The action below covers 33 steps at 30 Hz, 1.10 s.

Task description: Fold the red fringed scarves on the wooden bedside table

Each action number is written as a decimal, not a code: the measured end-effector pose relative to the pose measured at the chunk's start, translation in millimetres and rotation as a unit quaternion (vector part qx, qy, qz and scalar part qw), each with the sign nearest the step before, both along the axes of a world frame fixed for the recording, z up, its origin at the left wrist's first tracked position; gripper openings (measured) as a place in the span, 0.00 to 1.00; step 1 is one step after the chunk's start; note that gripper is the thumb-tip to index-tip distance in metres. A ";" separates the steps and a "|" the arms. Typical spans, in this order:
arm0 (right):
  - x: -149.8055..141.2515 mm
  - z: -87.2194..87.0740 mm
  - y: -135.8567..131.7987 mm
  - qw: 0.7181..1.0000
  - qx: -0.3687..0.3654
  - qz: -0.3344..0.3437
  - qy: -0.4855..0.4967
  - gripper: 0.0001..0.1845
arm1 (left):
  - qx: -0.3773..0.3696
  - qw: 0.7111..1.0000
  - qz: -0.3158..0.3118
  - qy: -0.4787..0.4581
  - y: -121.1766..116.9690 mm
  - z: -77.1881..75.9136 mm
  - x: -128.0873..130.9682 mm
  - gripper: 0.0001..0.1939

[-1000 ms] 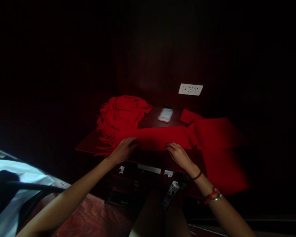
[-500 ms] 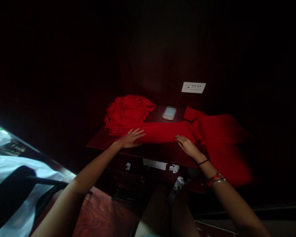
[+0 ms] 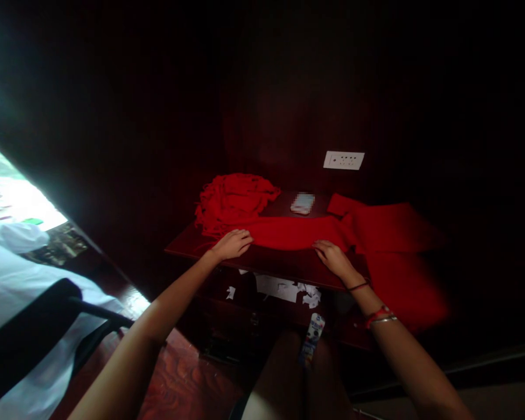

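Observation:
A long strip of red cloth [image 3: 289, 232] lies across the dark desk. My left hand [image 3: 233, 244] is closed on its near edge towards the left, fingers curled together. At the same edge further right, my right hand [image 3: 330, 255] pinches the cloth, its fingertips partly hidden. Beyond my left hand sits a heap of red fringed cloth [image 3: 238, 198], touching the strip's left end. More red cloth [image 3: 394, 227] spreads from the strip's right end and hangs over the desk's right side, fading into shadow.
A phone [image 3: 303, 202] with a blurred screen lies behind the strip. A white socket plate [image 3: 343, 160] is on the dark wall. Torn white paper [image 3: 310, 296] lies on the shelf below the desktop [image 3: 262, 259]. A printed packet [image 3: 312, 338] is by my legs; a black chair [image 3: 39, 332] stands left.
My left hand has gone from lying flat with fingers spread to curled on the cloth's near edge. My right hand stays at the edge. The view has shifted slightly.

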State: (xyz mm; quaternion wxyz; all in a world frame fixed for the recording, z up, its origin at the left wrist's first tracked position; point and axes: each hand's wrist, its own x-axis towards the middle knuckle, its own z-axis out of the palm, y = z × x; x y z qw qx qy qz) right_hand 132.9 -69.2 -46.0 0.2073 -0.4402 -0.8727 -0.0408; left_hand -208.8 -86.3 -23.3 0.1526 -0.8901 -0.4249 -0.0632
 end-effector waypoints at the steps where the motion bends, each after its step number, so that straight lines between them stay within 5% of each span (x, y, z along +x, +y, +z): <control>1: -0.4 1.5 -1.4 1.000 0.003 0.002 -0.001 0.16 | 0.004 1.000 0.003 0.008 -1.3 -1.0 -0.3 0.16; 8: -41.9 21.5 -4.8 0.990 0.029 0.136 -0.033 0.22 | 0.002 0.999 -0.018 -0.050 -0.9 -1.3 2.6 0.17; 12: -79.6 21.2 -1.2 0.978 -0.016 0.196 -0.063 0.23 | -0.089 0.993 -0.047 -0.062 3.6 1.4 1.9 0.23; 18: -83.0 11.5 -5.0 0.975 -0.088 0.188 -0.075 0.25 | -0.138 0.982 -0.008 -0.125 7.3 -3.9 -3.2 0.21; 22: -78.7 26.0 10.0 0.975 -0.126 0.171 -0.059 0.27 | -0.086 0.985 0.097 -0.112 10.0 -12.5 -1.1 0.21; 26: -93.5 41.2 37.9 0.987 -0.136 0.079 -0.038 0.31 | -0.110 0.984 0.128 -0.056 11.6 -11.8 1.8 0.24; 33: -96.2 13.5 62.2 0.974 -0.192 0.041 -0.115 0.35 | -0.232 0.950 0.207 -0.044 21.0 -0.2 -16.1 0.42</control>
